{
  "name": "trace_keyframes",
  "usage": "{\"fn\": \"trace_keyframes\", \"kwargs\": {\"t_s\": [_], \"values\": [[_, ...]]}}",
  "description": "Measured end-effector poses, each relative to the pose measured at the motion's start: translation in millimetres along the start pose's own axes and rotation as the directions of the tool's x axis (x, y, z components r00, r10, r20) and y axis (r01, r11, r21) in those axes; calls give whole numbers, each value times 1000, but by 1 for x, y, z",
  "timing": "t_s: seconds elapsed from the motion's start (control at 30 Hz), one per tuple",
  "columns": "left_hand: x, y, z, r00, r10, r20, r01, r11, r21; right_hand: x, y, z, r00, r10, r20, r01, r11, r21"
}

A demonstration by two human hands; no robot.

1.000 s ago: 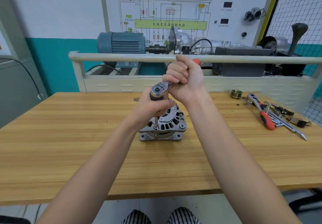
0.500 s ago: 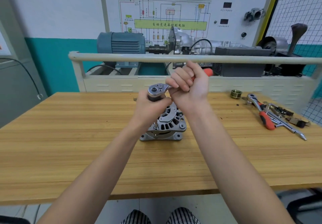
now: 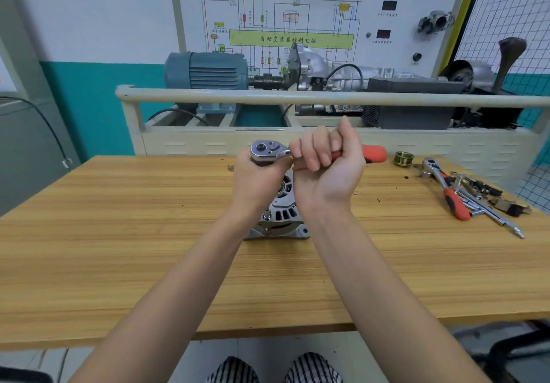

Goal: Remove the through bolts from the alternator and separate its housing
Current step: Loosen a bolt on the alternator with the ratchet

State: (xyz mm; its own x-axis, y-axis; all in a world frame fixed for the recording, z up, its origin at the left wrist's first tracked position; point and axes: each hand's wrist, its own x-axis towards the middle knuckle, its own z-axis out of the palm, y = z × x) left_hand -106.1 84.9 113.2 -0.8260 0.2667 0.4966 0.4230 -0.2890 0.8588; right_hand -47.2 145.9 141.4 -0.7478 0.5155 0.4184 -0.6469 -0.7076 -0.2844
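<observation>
Gripping chrome ratchet [image 3: 269, 151]: right hand [image 3: 326, 171] on handle, left hand [image 3: 257, 183] under head, above ribbed alternator [image 3: 282, 219]

A wooden table [image 3: 119, 248] fills the foreground. Behind it stands a cream trainer bench [image 3: 297, 144] with a rounded rail [image 3: 268, 97], carrying a blue motor [image 3: 205, 70] coupled to a silver gearbox [image 3: 321, 70]. A white panel [image 3: 282, 19] with a wiring diagram rises behind. The wall [image 3: 89, 40] is white above, teal below. A wire mesh screen [image 3: 512, 16] stands at right.
</observation>
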Motion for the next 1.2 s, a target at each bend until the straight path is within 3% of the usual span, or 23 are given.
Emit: {"fn": "trace_keyframes", "kwargs": {"t_s": [0.1, 0.2, 0.3, 0.37, 0.43, 0.53, 0.63, 0.77, 0.9, 1.2], "values": [[-1, -1, 3, 1000, 14, -12, -13, 999, 33, 3, -4, 1, 1000, 30, 5, -30, 1000, 2], [0, 2, -9, 981, 14, 191, -29, 996, 80, 24, -14, 4, 968, 253, 1, -253, 967, 19], [6, 10, -22, 883, -15, 469, -70, 984, 162, 43, -21, 8, 864, 500, 52, -500, 866, -13], [9, 11, -22, 828, -41, 560, -34, 992, 123, 51, -22, 8, 813, 579, 68, -578, 815, -25], [10, 10, -19, 819, -56, 572, -7, 994, 107, 52, -21, 8, 802, 593, 66, -594, 805, -16], [6, 4, -14, 868, -58, 493, 10, 995, 100, 43, -19, 5, 875, 483, 24, -484, 874, 49], [3, 0, -8, 961, -18, 277, 14, 1000, 13, 24, -13, 1, 971, 237, -26, -234, 969, 83], [-2, -3, 6, 1000, 23, 8, -23, 999, -23, 0, -7, 0, 999, 15, -40, -13, 999, 30], [-2, -2, 9, 997, 25, -73, -26, 1000, -9, -1, -8, 4, 998, 17, -58, -17, 1000, -2], [-2, 5, 3, 998, -47, -48, 44, 997, -56, 7, -9, 8, 994, 114, -4, -114, 993, -27]]}}
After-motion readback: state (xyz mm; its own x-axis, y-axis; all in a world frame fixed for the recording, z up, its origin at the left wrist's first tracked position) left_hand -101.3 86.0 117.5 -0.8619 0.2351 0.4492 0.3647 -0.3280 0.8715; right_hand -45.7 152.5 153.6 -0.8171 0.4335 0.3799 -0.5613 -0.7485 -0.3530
